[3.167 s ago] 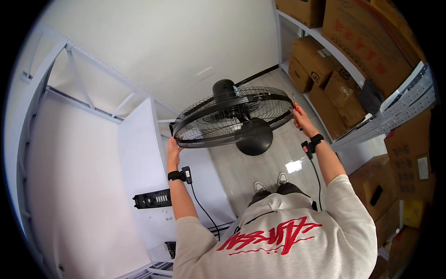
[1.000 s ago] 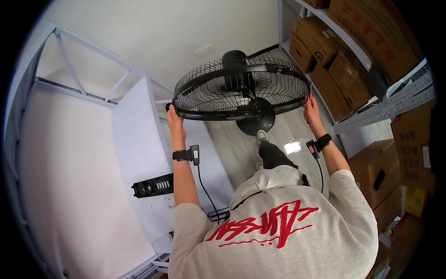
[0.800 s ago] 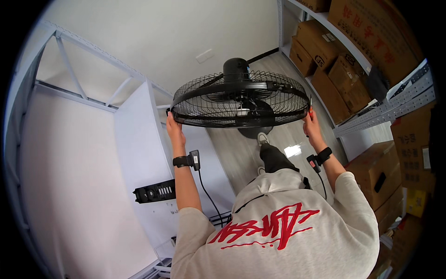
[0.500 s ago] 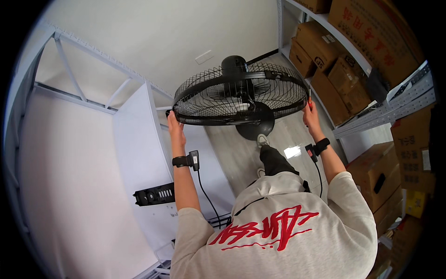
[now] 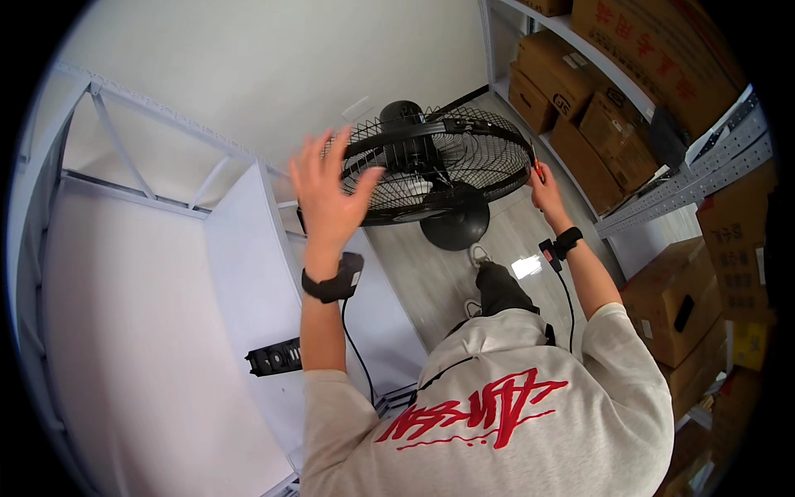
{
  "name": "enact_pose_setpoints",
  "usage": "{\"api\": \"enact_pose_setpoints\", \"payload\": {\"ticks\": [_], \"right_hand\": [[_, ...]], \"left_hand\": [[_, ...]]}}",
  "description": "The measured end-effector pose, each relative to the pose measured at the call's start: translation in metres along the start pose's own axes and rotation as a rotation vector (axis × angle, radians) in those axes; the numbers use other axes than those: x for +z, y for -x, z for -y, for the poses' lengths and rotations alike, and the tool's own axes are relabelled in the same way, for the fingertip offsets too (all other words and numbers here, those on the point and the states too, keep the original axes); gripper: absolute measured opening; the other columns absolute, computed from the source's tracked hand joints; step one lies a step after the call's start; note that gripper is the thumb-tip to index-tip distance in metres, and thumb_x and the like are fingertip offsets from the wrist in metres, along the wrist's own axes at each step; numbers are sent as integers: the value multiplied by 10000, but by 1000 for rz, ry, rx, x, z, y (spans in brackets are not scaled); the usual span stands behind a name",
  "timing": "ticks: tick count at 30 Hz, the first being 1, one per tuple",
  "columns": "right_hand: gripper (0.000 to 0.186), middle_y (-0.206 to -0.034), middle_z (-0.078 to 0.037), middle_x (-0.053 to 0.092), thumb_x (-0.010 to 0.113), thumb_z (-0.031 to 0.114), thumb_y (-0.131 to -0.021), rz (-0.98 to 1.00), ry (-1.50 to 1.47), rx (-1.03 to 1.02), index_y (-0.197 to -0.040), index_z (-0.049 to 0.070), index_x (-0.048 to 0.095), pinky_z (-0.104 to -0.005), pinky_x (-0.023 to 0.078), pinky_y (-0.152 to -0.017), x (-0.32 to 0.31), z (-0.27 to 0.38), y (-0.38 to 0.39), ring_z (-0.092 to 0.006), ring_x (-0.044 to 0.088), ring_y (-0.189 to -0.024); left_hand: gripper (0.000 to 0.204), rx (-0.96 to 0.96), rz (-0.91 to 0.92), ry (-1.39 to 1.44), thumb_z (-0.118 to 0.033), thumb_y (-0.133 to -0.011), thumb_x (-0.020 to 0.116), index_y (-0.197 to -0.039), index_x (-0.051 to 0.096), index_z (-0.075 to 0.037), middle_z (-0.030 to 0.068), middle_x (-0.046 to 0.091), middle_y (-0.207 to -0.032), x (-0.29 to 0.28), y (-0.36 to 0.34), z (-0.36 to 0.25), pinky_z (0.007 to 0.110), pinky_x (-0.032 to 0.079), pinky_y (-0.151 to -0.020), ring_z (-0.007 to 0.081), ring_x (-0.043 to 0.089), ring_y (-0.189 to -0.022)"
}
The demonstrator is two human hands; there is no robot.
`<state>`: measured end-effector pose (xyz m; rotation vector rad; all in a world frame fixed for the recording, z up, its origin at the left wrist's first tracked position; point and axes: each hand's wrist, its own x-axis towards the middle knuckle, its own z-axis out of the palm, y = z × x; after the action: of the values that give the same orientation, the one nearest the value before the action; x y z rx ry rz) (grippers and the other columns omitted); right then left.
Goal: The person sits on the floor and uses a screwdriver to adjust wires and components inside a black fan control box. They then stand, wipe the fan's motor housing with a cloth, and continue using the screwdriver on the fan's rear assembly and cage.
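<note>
A black standing fan (image 5: 414,161) with a wire cage stands on a round base (image 5: 455,217) in front of me. My left hand (image 5: 330,195) is raised before the left side of the cage, fingers spread and holding nothing. At the cage's right rim, my right hand (image 5: 546,192) is closed around a small orange-handled screwdriver (image 5: 538,170); its thin shaft points up. Whether those fingers also touch the rim I cannot tell. A black slotted plastic part (image 5: 277,358) lies on the white shelf board (image 5: 257,290) to the left, partly behind my left forearm.
White metal shelving (image 5: 124,141) stands along the left. A rack (image 5: 687,199) with several cardboard boxes (image 5: 617,141) lines the right, with more boxes (image 5: 675,302) lower down. A pale wall (image 5: 273,66) rises behind the fan, and the floor (image 5: 397,282) is grey.
My left hand has come off the cage's left rim, lifted and spread its fingers. The right hand stays at the right rim with the screwdriver. The view has shifted slightly.
</note>
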<state>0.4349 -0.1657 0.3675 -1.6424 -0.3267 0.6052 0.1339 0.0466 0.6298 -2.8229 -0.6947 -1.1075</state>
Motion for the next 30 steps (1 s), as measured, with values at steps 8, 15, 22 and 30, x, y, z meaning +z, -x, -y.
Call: {"api": "enact_pose_setpoints", "payload": {"ticks": [8, 15, 22, 30], "right_hand": [[385, -750, 9, 650, 632, 353, -956, -29, 10, -63, -1275, 139, 628, -237, 348, -414, 4, 6, -6, -62, 440, -435], [332, -867, -3, 649, 716, 294, -864, -130, 264, -447, -1122, 84, 712, -252, 406, -519, -12, 13, -24, -76, 521, -565], [356, -982, -21, 625, 726, 132, -798, 121, 168, -474, -1148, 79, 685, -254, 408, -575, -24, 59, -18, -98, 494, -640], [432, -1128, -55, 632, 712, 71, -744, 275, 239, -894, -1173, 80, 658, -300, 496, -643, -23, 137, -3, -176, 616, -760]], "left_hand": [[713, 134, 92, -10, -462, -749, 800, -1353, 571, -161, 91, 509, -1404, 20, -24, -8, 500, 346, -1061, 341, 472, -1277], [932, 136, 142, -72, -584, -607, 817, -1379, 540, -143, 98, 496, -1417, 19, -27, -20, 483, 369, -1041, 345, 472, -1281], [1024, 56, 23, -69, -566, -602, 856, -1422, 473, -88, 174, 390, -1487, 17, -3, -8, 510, 332, -1105, 377, 376, -1373], [1125, -365, 38, 114, -409, -664, 893, -1534, 274, -52, 188, 266, -1543, 20, 78, 62, 475, 297, -1151, 369, 310, -1410]]}}
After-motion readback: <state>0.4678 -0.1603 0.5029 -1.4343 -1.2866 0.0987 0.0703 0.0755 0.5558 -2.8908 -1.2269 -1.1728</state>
